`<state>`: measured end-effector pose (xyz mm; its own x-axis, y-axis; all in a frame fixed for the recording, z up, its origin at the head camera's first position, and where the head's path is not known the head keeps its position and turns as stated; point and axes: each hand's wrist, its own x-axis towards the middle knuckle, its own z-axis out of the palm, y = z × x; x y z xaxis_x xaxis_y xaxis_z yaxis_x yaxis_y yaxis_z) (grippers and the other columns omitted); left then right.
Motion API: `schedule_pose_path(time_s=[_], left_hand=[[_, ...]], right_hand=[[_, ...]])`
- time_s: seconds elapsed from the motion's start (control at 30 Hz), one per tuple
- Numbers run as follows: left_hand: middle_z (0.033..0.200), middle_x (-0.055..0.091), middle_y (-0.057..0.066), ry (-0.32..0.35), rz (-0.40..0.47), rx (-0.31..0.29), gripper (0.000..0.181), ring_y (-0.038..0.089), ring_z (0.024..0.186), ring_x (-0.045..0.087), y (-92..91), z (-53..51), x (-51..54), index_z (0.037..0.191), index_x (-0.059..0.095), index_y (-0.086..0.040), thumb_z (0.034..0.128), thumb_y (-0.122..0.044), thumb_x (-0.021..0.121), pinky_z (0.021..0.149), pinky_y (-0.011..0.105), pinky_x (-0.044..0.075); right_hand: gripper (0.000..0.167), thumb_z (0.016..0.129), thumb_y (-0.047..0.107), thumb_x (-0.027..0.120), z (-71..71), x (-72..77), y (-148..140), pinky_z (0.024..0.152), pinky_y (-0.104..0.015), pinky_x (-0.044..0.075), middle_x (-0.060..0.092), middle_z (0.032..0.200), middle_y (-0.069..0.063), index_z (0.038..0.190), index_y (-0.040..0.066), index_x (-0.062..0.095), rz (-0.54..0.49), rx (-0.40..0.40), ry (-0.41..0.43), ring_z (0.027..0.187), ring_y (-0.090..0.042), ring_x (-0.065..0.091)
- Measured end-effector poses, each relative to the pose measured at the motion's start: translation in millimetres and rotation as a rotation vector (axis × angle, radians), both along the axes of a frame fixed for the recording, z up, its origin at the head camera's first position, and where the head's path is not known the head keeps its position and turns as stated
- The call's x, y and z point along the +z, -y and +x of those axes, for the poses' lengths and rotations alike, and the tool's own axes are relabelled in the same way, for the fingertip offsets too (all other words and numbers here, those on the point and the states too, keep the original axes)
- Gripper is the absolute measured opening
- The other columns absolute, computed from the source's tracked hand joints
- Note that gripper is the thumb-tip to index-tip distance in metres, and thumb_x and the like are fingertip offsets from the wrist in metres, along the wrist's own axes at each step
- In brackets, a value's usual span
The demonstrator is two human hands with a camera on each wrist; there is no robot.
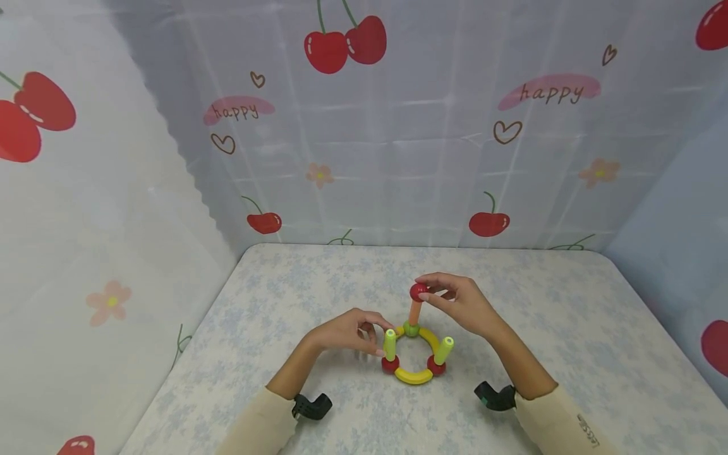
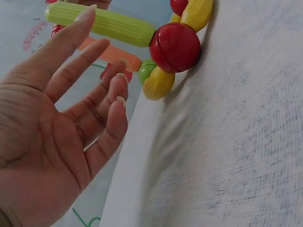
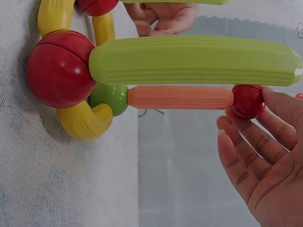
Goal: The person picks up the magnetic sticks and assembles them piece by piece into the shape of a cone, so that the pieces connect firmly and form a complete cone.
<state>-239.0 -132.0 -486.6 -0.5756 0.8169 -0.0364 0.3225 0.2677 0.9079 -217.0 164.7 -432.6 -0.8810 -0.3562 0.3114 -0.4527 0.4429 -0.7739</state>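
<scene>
On the table stands a toy frame of balls and rods. Its base is a ring of yellow curved pieces (image 1: pixel 414 377) joined by a green ball (image 1: pixel 411 328) at the back and red balls (image 1: pixel 436 366) in front. An orange rod (image 3: pixel 180 97) rises from the green ball, topped by another red ball (image 3: pixel 248 100). My right hand (image 1: pixel 463 306) pinches that top ball between thumb and fingers. Two light green rods (image 3: pixel 194 60) stand on the front red balls. Beside the left light green rod (image 2: pixel 104 26), my left hand (image 1: pixel 349 332) has loosely bent, spread fingers; contact is unclear.
A pale table (image 1: pixel 296 272) with a blue floral pattern surrounds the toy. Curtains (image 1: pixel 398 139) printed with cherries rise behind and at the sides. A black wrist device (image 1: pixel 313 407) sits at the left sleeve, another black wrist device (image 1: pixel 495 397) at the right.
</scene>
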Motion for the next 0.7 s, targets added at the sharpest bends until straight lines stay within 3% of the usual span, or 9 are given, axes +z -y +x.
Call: schedule_pose_path(time_s=[0.1,0.33,0.5,0.7], left_hand=[[0.117,0.068,0.009,-0.003,0.070,0.007,0.033,0.028,0.076,0.068,-5.3,1.9,-2.5,0.122,0.073,-0.010,0.0892,-0.009,0.079,0.063,0.044,0.059],[0.111,0.069,0.005,-0.042,0.186,0.045,0.018,0.019,0.076,0.066,-15.6,5.2,-7.9,0.108,0.076,-0.003,0.0893,-0.003,0.077,0.063,0.028,0.054],[0.109,0.069,0.001,-0.057,0.198,0.070,0.017,0.018,0.075,0.065,-19.6,5.6,-11.1,0.109,0.074,-0.001,0.0917,-0.003,0.074,0.061,0.028,0.054],[0.104,0.071,0.005,-0.079,0.203,0.090,0.015,0.013,0.072,0.064,-22.4,4.9,-15.2,0.108,0.073,-0.005,0.0936,-0.007,0.073,0.056,0.030,0.054]], right_hand=[[0.033,0.095,0.022,0.075,0.3,-0.1,0,0.080,-0.032,0.057,0.074,0.114,-0.003,0.125,0.010,0.071,-0.004,0.002,0.000,0.101,-0.022,0.068],[0.031,0.094,0.021,0.076,2.7,1.7,1,0.081,-0.038,0.057,0.074,0.113,-0.001,0.124,0.012,0.072,-0.005,0.032,0.000,0.101,-0.021,0.067],[0.031,0.093,0.022,0.077,4.6,3.2,3,0.083,-0.044,0.057,0.074,0.113,0.003,0.122,0.014,0.073,-0.002,0.052,0.013,0.100,-0.018,0.067],[0.030,0.091,0.020,0.079,6.4,4.0,6,0.082,-0.039,0.057,0.074,0.111,0.006,0.120,0.017,0.074,0.005,0.080,0.009,0.099,-0.016,0.066]])
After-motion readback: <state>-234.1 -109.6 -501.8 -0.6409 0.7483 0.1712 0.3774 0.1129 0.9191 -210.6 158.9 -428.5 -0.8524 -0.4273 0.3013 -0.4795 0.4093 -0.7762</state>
